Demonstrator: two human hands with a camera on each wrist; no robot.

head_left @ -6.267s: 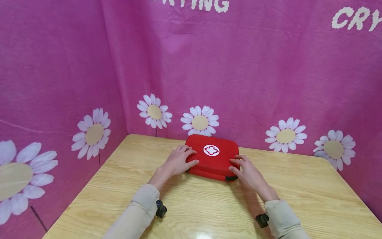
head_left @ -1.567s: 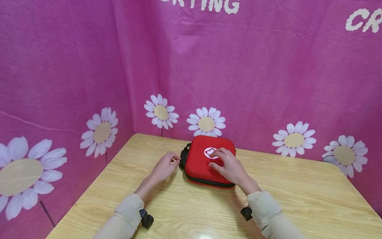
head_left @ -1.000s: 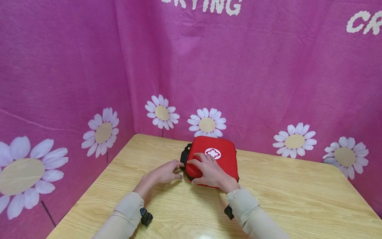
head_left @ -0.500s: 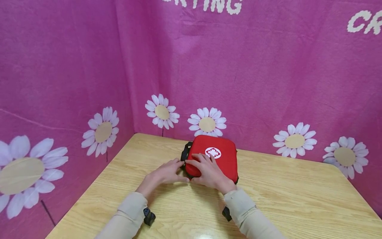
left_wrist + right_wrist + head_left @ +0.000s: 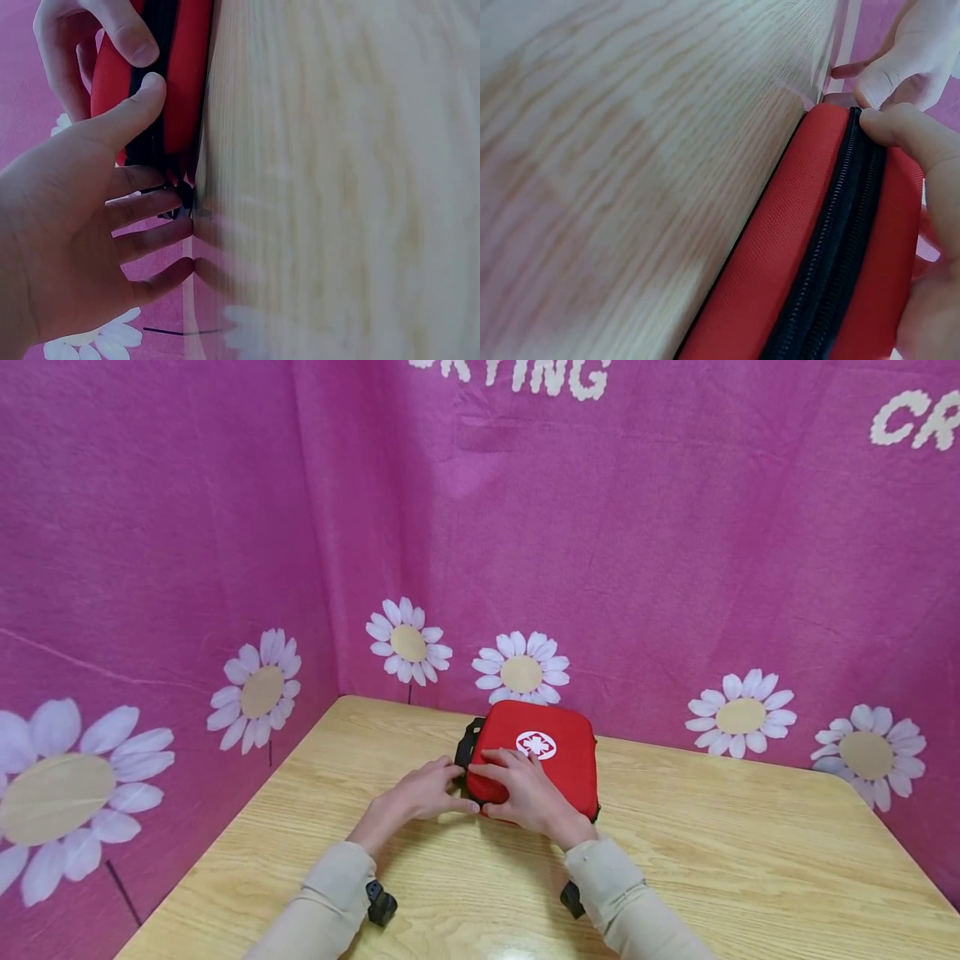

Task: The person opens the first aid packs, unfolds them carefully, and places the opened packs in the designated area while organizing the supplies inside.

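A red first-aid case (image 5: 566, 777) with a white cross emblem (image 5: 536, 744) lies flat on the table, its black carry handle (image 5: 466, 743) facing left. At its near left corner, my left hand (image 5: 426, 793) has the thumb stretched along the black zipper band (image 5: 154, 112), while the other fingers extend loosely past the handle side. My right hand (image 5: 528, 789) holds that same corner, its fingers bent over the lid and its thumb against the zipper (image 5: 844, 210). Both thumb tips are close together at the band. In the right wrist view, the zipper runs along the case's side.
The light wood table (image 5: 712, 843) extends to both sides and in front of the case. A pink cloth (image 5: 600, 568) printed with daisies stands right behind the table and along its left side. Black wrist cameras (image 5: 381, 903) sit under both cuffs.
The case has been turned since the oldest frame, bringing its handle to the left. My right hand has slid from the lid's middle to the near left corner, and my left hand has shifted there too.
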